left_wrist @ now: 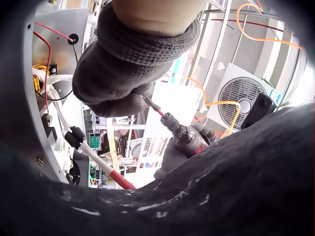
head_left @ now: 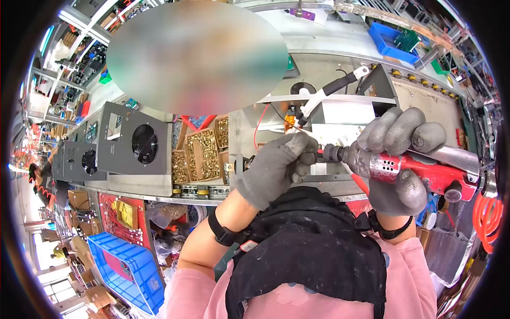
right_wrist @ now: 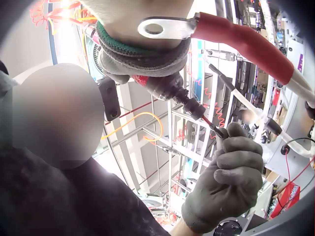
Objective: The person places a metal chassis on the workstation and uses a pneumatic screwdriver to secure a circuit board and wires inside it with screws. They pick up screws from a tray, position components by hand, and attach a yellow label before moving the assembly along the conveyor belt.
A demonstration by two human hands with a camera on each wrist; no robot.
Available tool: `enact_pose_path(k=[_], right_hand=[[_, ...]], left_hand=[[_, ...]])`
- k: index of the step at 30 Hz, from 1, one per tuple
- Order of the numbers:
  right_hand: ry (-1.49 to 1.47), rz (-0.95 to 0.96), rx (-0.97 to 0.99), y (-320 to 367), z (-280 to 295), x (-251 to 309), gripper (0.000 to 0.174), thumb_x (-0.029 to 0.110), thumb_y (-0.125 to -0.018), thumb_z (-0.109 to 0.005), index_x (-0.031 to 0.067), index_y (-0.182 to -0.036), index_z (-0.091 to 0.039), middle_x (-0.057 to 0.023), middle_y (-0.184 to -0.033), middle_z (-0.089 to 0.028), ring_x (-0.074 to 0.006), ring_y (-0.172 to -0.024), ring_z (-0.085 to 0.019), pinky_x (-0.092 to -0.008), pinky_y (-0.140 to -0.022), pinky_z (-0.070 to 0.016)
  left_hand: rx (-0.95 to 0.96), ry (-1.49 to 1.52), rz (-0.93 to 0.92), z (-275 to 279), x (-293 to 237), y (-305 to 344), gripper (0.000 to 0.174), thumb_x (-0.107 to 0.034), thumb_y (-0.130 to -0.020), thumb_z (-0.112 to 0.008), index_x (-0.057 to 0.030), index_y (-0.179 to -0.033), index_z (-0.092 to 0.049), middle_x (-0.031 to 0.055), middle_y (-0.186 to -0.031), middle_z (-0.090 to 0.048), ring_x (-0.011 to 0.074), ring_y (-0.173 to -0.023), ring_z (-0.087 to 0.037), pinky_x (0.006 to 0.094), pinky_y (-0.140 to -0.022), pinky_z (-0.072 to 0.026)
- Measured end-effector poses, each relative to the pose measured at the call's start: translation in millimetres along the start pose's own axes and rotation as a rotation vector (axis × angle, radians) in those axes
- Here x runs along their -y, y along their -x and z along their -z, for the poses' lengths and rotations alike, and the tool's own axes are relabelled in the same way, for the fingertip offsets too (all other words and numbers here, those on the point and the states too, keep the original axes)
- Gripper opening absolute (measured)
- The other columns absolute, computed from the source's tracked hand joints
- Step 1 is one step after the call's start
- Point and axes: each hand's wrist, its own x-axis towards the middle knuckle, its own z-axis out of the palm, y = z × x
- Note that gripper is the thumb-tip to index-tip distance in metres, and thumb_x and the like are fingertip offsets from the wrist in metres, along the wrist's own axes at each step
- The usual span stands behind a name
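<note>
My gloved right hand [head_left: 396, 138] grips a red air screwdriver [head_left: 430, 173], its nose pointing left. From the chuck [right_wrist: 195, 109] sticks a thin bit [right_wrist: 209, 120] with a red band and a dark tip. My gloved left hand [head_left: 279, 165] has curled fingers and pinches the bit's tip; the fingers hide whatever else is there. Behind the hands stands an open metal case [head_left: 382, 98]. Out of it rises a white cable [head_left: 313, 105] with a black sleeve and a ring lug [head_left: 362, 72]. A red-sleeved cable [right_wrist: 236, 37] with its own lug passes close by my right wrist.
Cardboard trays [head_left: 202, 154] of brass-coloured hardware stand left of the case. Beyond them are grey housings [head_left: 127, 138] with round fans. A blue crate [head_left: 127, 271] sits low at left, and a coiled orange-red hose [head_left: 486, 223] hangs at right.
</note>
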Motion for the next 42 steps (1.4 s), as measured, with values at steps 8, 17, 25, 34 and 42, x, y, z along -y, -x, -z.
enact_pose_path(k=[8,17,25,34,42], right_hand=[[0.033,-0.057,0.085,6.3,-23.8,8.3,0.031,0.020,-0.076,-0.066,0.0130,-0.094,-0.041,-0.0057,-0.078,-0.042,-0.0197,-0.071,-0.046,-0.0323,-0.057,-0.0460],[0.029,0.074,0.352,8.7,-54.2,5.8,0.039,-0.003,-0.068,-0.067,0.0037,-0.100,-0.046,-0.0150,-0.082,-0.057,-0.0259,-0.070,-0.057,-0.0398,-0.068,-0.0518],[0.055,0.042,0.381,37.6,-154.8,-8.6,0.033,0.006,-0.075,-0.067,0.0085,-0.098,-0.043,-0.0104,-0.083,-0.053,-0.0233,-0.072,-0.054,-0.0384,-0.064,-0.0507],[0.019,0.049,0.486,74.7,-342.2,-71.6,0.035,0.014,-0.077,-0.071,0.0117,-0.100,-0.045,-0.0088,-0.088,-0.052,-0.0237,-0.078,-0.055,-0.0386,-0.068,-0.0517],[-0.170,0.030,0.550,84.9,-447.0,-117.6,0.030,0.013,-0.080,-0.067,0.0087,-0.101,-0.045,-0.0087,-0.087,-0.049,-0.0234,-0.075,-0.053,-0.0365,-0.066,-0.0521]], left_hand=[[-0.128,-0.051,-0.040,-8.4,1.8,26.7,0.030,-0.027,-0.096,-0.049,0.0013,-0.104,-0.054,0.0079,-0.079,-0.055,0.0108,-0.055,-0.051,0.0218,-0.044,-0.0446],[-0.230,-0.084,-0.018,-5.4,7.9,58.8,0.034,-0.031,-0.098,-0.042,0.0004,-0.094,-0.055,0.0051,-0.068,-0.056,0.0066,-0.046,-0.046,0.0186,-0.039,-0.0369],[-0.250,-0.065,-0.020,52.9,-2.1,136.3,0.041,-0.041,-0.096,-0.046,-0.0028,-0.084,-0.054,0.0031,-0.058,-0.053,0.0081,-0.038,-0.044,0.0210,-0.031,-0.0311],[-0.424,0.234,-0.169,178.1,-33.6,292.0,0.037,-0.039,-0.097,-0.044,-0.0036,-0.089,-0.053,0.0041,-0.067,-0.055,0.0099,-0.042,-0.047,0.0212,-0.034,-0.0340],[-0.425,0.057,-0.320,252.4,-44.6,376.5,0.066,-0.058,-0.095,-0.031,0.0017,-0.083,-0.058,0.0067,-0.054,-0.056,0.0123,-0.035,-0.046,0.0235,-0.035,-0.0369]])
